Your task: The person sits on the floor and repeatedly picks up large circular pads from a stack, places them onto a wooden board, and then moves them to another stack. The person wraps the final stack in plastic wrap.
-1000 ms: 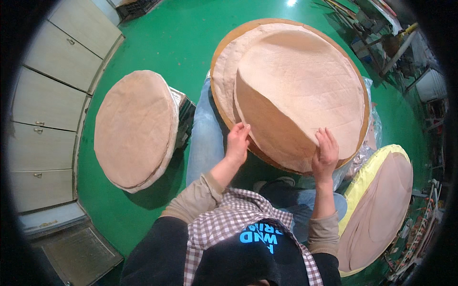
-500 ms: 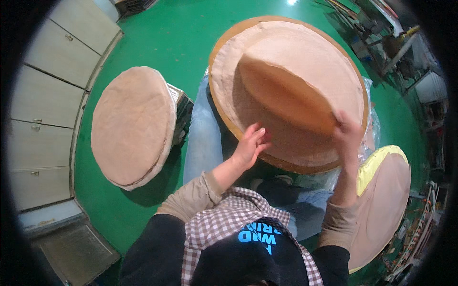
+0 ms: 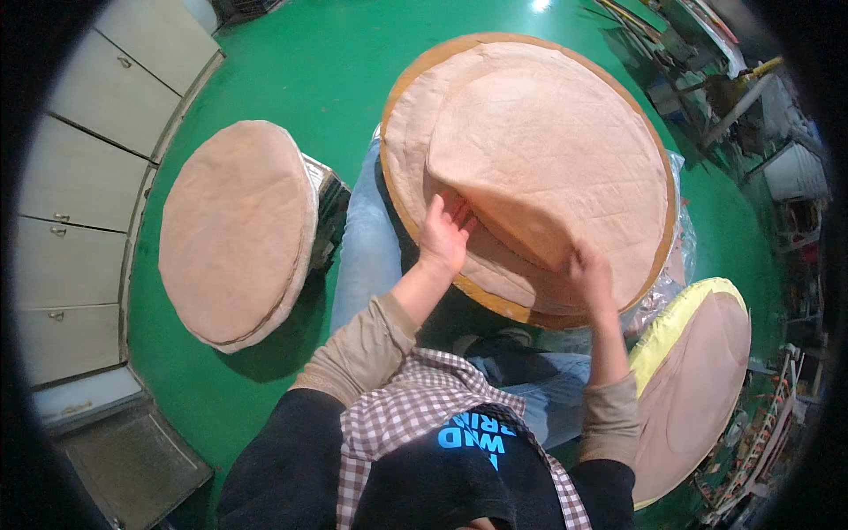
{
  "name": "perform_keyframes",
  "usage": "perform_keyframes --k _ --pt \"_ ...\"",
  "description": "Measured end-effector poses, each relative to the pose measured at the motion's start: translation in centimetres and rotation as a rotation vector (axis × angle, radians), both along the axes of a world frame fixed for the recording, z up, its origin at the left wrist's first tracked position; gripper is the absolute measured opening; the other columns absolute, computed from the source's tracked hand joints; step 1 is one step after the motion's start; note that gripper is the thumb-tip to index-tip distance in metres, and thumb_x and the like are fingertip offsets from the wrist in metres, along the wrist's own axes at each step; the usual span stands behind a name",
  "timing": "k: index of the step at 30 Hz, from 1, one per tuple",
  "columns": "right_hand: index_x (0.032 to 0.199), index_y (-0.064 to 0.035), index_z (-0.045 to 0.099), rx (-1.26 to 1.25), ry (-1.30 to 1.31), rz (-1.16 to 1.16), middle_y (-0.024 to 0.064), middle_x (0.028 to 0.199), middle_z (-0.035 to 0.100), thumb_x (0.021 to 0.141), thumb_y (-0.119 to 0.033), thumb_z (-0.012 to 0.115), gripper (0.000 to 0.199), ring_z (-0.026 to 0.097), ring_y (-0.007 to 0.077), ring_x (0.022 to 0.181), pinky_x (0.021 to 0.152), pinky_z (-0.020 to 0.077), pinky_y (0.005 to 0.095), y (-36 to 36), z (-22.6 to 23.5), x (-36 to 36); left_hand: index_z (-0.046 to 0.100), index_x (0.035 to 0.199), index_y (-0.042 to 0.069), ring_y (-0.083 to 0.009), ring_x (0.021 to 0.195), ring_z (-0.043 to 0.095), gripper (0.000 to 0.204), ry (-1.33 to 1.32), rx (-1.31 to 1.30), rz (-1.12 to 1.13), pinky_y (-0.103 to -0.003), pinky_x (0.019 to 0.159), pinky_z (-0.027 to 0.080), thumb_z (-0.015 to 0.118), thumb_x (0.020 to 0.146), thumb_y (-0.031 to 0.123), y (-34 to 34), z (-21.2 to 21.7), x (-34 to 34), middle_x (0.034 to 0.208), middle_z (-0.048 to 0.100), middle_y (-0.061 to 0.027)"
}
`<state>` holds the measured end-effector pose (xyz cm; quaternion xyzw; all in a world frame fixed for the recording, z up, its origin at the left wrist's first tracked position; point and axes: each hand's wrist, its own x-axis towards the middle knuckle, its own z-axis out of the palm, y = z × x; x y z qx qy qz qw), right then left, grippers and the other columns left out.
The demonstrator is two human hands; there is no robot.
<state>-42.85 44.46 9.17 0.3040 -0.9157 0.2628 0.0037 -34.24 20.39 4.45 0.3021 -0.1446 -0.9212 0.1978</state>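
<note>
From my remote seat, I find little packaging in this overhead view. A sheet of clear, crinkled plastic wrap [image 3: 664,291] shows at the right rim of the large round board, just beside the yellow-edged stack and bunched against the green floor. The only lettering I see is a printed patch [image 3: 477,439] in bright blue on the dark garment at the lower edge of the picture, below the checked collar; it reads upside down from here. I can make out no signs, screens or boxed goods elsewhere; the clutter at far right is too small to tell.
</note>
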Motion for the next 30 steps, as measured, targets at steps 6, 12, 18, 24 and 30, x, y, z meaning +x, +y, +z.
perform_keyframes --k 6,12,18,24,30 --pt "0.085 -0.0028 0.062 0.031 0.108 -0.059 0.0216 0.077 0.06 0.082 -0.007 0.051 0.012 0.063 0.0311 0.074 0.064 0.0467 0.0373 -4.1 15.8 -7.7 0.042 0.125 0.004 -0.0259 0.105 0.052 0.041 -0.095 -0.223 -0.154 -0.043 0.093 0.04 0.044 0.094 0.03 -0.6 0.3 -1.4 0.117 0.053 -0.013" --pt "0.101 -0.0049 0.062 -0.16 0.686 0.134 0.0161 0.086 0.064 0.077 0.002 0.054 0.026 0.062 0.0337 0.078 0.067 0.0501 0.0397 -3.7 13.0 -2.2 0.049 0.117 0.008 -0.0218 0.098 0.055 0.029 -0.067 -0.206 -0.286 -0.04 0.086 0.045 0.041 0.095 0.025 -0.3 -0.1 -1.8 0.11 0.058 -0.0085" --pt "0.113 -0.0056 0.058 0.0 0.418 0.083 0.0144 0.113 0.059 0.075 -0.002 0.056 0.039 0.054 0.0331 0.107 0.091 0.0426 0.0448 -2.3 -6.3 0.9 0.039 0.127 0.011 -0.0235 0.111 0.052 0.035 -0.029 -0.13 -0.2 -0.045 0.085 0.047 0.036 0.098 0.031 1.9 1.0 -1.3 0.122 0.052 -0.0101" --pt "0.114 -0.0051 0.056 0.121 0.318 -0.07 0.0163 0.11 0.058 0.076 -0.009 0.058 0.039 0.053 0.0347 0.105 0.09 0.0417 0.0453 -5.5 -2.9 2.2 0.033 0.134 0.006 -0.0242 0.114 0.049 0.044 0.197 -0.097 -0.264 -0.044 0.089 0.045 0.046 0.094 0.02 2.0 0.6 -0.1 0.13 0.045 -0.0125" --pt "0.1 -0.0038 0.063 -0.163 0.353 -0.059 0.0178 0.09 0.064 0.073 0.004 0.052 0.03 0.063 0.033 0.083 0.072 0.05 0.0401 -4.7 5.5 -3.5 0.032 0.134 0.002 -0.0221 0.104 0.052 0.053 -0.318 -0.253 0.108 -0.038 0.09 0.042 0.053 0.086 0.008 0.0 -0.9 3.1 0.125 0.049 -0.0117"
